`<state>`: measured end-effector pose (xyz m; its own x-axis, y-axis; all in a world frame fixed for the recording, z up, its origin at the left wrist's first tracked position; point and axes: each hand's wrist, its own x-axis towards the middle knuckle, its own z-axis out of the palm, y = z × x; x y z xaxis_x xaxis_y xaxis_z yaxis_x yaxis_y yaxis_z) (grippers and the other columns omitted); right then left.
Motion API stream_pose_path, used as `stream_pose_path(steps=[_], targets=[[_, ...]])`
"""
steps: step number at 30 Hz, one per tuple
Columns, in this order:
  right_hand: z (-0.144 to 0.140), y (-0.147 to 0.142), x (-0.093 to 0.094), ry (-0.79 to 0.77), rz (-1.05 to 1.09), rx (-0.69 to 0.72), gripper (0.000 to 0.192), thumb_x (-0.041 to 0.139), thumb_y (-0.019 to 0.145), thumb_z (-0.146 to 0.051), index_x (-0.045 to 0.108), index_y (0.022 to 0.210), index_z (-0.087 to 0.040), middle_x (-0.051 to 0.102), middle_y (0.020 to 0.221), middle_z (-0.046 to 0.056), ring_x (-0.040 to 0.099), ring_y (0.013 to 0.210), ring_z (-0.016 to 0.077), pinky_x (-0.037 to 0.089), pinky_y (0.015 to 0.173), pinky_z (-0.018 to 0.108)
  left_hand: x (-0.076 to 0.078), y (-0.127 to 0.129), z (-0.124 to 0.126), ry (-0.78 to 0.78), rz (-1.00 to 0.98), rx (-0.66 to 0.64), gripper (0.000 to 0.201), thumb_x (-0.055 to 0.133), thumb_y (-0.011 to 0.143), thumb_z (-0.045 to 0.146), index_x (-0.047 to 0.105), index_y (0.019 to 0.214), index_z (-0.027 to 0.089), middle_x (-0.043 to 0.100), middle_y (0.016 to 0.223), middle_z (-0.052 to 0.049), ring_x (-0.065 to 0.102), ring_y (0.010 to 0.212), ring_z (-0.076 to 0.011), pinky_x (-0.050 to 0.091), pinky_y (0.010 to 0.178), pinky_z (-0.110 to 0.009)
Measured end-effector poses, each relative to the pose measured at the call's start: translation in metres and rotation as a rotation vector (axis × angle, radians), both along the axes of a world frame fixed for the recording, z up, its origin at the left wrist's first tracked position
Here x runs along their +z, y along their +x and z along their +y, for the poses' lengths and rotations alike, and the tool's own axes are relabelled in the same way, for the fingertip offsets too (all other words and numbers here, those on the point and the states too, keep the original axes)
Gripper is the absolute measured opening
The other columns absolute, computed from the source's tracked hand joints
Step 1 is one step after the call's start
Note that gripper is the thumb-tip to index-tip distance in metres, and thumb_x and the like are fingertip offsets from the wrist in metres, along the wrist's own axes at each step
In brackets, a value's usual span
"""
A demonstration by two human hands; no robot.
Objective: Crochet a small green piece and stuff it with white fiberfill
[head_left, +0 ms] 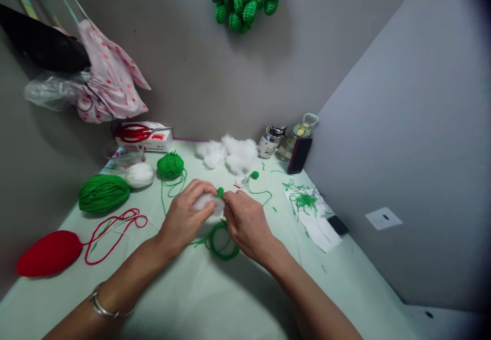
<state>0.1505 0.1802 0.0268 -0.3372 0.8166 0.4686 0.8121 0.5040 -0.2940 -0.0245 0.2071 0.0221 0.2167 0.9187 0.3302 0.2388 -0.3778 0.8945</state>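
Note:
My left hand (183, 217) is closed round a tuft of white stuffing (204, 203). Close against it, my right hand (248, 222) has its fingers pinched at a small green crocheted piece (220, 192), which sticks up between the two hands. Part of that piece is hidden by my fingers. Just below the hands a loose coil of green yarn (222, 254) lies on the table. A larger heap of white stuffing (240, 153) rests beyond them by the wall.
Left are a red yarn ball (49, 253), green yarn skeins (103, 193), white yarn (139, 175) and red-handled scissors (134, 133) on a box. Right are a pen holder (267, 144), bottle (286, 148), phone (299, 156) and yarn scraps (305, 202). Green crocheted pieces (245, 2) hang above.

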Motion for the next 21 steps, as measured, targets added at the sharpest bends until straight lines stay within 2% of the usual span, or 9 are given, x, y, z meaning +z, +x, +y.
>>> stream_pose_path(steps=[4, 8, 10, 13, 16, 18, 21], targets=[[-0.005, -0.003, 0.002, -0.011, 0.027, 0.041, 0.024, 0.041, 0.098, -0.010, 0.054, 0.081, -0.022, 0.057, 0.070, 0.003, 0.047, 0.066, 0.0189, 0.032, 0.063, 0.031, 0.000, 0.002, -0.004, -0.060, -0.018, 0.046, 0.006, 0.061, 0.082, 0.024, 0.059, 0.087, 0.025, 0.069, 0.097, -0.004, 0.065, 0.099, -0.0259, 0.048, 0.093, -0.037], [-0.012, -0.008, 0.005, -0.035, 0.073, 0.113, 0.026, 0.041, 0.099, -0.013, 0.053, 0.079, -0.023, 0.055, 0.069, 0.001, 0.044, 0.066, 0.0175, 0.033, 0.063, 0.031, -0.003, 0.006, -0.008, -0.141, -0.181, 0.065, 0.015, 0.062, 0.084, 0.029, 0.047, 0.085, 0.026, 0.070, 0.103, -0.006, 0.065, 0.101, -0.0254, 0.047, 0.094, -0.037], [-0.011, -0.010, 0.007, -0.113, 0.158, 0.118, 0.024, 0.043, 0.101, -0.018, 0.055, 0.081, -0.022, 0.054, 0.070, 0.001, 0.045, 0.067, 0.0169, 0.034, 0.065, 0.030, -0.006, 0.009, -0.008, -0.162, -0.219, 0.086, 0.018, 0.064, 0.082, 0.029, 0.046, 0.085, 0.026, 0.068, 0.101, -0.005, 0.063, 0.097, -0.0238, 0.047, 0.090, -0.036], [-0.005, -0.009, 0.007, -0.331, 0.405, 0.080, 0.025, 0.053, 0.101, -0.032, 0.058, 0.079, -0.022, 0.052, 0.067, -0.002, 0.045, 0.064, 0.0141, 0.034, 0.063, 0.028, -0.007, 0.013, -0.008, -0.202, -0.235, 0.076, 0.019, 0.064, 0.081, 0.028, 0.046, 0.085, 0.025, 0.068, 0.103, -0.005, 0.062, 0.095, -0.0221, 0.048, 0.086, -0.033], [0.004, -0.005, 0.005, -0.512, 0.646, 0.036, 0.028, 0.060, 0.095, -0.037, 0.058, 0.072, -0.021, 0.049, 0.062, -0.005, 0.041, 0.058, 0.0116, 0.032, 0.058, 0.027, -0.002, 0.011, -0.006, -0.294, -0.254, -0.004, 0.019, 0.066, 0.084, 0.033, 0.050, 0.086, 0.024, 0.071, 0.105, -0.004, 0.064, 0.089, -0.0205, 0.051, 0.077, -0.030], [0.007, -0.002, 0.005, -0.513, 0.711, -0.014, 0.025, 0.062, 0.089, -0.035, 0.057, 0.069, -0.021, 0.049, 0.061, -0.006, 0.039, 0.057, 0.0109, 0.031, 0.057, 0.026, 0.003, 0.006, -0.004, -0.420, -0.312, -0.122, 0.022, 0.067, 0.089, 0.042, 0.058, 0.091, 0.022, 0.072, 0.102, -0.004, 0.065, 0.082, -0.0196, 0.051, 0.072, -0.029], [0.009, 0.001, 0.009, -0.437, 0.734, -0.095, 0.024, 0.064, 0.081, -0.031, 0.052, 0.063, -0.022, 0.045, 0.059, -0.006, 0.036, 0.057, 0.0105, 0.028, 0.056, 0.027, 0.008, -0.002, 0.000, -0.583, -0.461, -0.276, 0.034, 0.063, 0.093, 0.055, 0.070, 0.096, 0.021, 0.073, 0.097, -0.005, 0.065, 0.082, -0.0200, 0.053, 0.076, -0.030]])
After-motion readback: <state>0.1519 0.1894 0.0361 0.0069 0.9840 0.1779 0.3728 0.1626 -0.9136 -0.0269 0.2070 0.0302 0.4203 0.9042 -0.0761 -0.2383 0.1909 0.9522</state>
